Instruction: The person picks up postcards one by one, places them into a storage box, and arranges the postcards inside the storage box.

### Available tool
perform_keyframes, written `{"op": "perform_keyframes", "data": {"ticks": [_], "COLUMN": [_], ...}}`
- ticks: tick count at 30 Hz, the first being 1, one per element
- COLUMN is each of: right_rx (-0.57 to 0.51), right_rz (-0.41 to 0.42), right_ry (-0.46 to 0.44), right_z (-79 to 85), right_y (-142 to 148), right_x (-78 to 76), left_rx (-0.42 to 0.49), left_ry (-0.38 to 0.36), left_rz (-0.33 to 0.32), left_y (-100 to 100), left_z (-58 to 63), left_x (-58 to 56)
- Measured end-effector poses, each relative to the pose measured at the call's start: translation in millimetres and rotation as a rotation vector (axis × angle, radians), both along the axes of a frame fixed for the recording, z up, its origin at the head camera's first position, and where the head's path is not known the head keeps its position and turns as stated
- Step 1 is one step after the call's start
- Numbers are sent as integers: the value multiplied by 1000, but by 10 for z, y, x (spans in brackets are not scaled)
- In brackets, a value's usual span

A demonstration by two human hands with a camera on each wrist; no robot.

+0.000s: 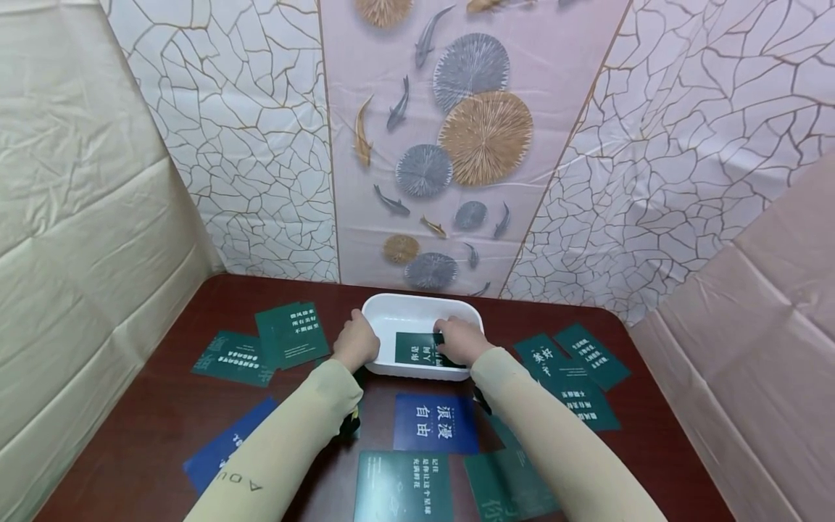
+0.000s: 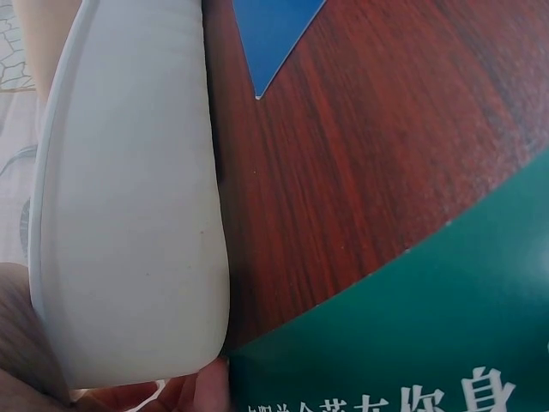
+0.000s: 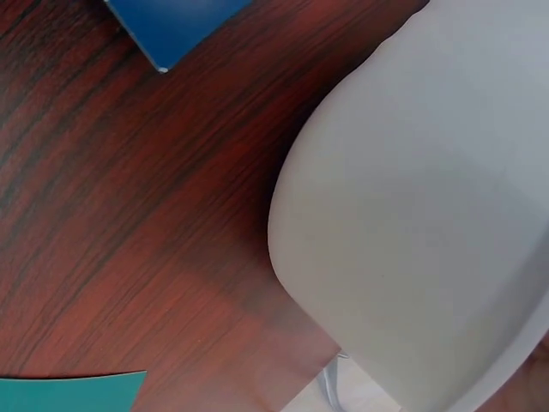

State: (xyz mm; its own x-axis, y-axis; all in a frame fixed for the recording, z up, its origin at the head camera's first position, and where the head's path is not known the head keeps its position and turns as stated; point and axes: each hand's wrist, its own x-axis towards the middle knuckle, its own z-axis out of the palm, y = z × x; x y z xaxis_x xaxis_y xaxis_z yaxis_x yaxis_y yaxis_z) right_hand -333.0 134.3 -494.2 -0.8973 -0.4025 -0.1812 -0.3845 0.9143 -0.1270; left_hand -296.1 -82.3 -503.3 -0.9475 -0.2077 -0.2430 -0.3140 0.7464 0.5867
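Observation:
A white plastic basin (image 1: 385, 308) stands at the back middle of the table, and its outer wall fills much of both wrist views. My left hand (image 1: 355, 341) grips the basin's left end; in the left wrist view its fingers (image 2: 210, 386) show at the basin's end. Inside the basin is a green card (image 1: 412, 348) with white writing. My right hand (image 1: 459, 341) reaches over the rim and pinches this card near its right part, its fingertips partly hidden. In front of the basin lies a blue card (image 1: 433, 424) with white characters.
Green cards (image 1: 293, 333) lie at the left, with a blue card (image 1: 228, 438) partly under my left forearm. Several green cards (image 1: 590, 355) overlap at the right. Another green card (image 1: 404, 489) is near the front. Patterned cloth (image 1: 424, 239) hangs behind the dark red table (image 1: 150, 406).

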Motion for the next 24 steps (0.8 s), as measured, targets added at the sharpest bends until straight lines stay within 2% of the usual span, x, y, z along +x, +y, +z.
{"op": "perform_keyframes", "data": {"ticks": [14, 19, 24], "right_rx": [5, -78, -236], "right_rz": [-25, -4, -70], "right_ry": [48, 122, 201], "right_z": [-19, 21, 245], "right_y": [-18, 71, 371], "right_x": [23, 49, 23], "left_rx": [-15, 1, 1], "left_ry": [-13, -11, -9], "left_rz": [2, -9, -13], "left_y": [-8, -18, 2], "left_z": [19, 12, 13], "left_x": [0, 11, 11]}}
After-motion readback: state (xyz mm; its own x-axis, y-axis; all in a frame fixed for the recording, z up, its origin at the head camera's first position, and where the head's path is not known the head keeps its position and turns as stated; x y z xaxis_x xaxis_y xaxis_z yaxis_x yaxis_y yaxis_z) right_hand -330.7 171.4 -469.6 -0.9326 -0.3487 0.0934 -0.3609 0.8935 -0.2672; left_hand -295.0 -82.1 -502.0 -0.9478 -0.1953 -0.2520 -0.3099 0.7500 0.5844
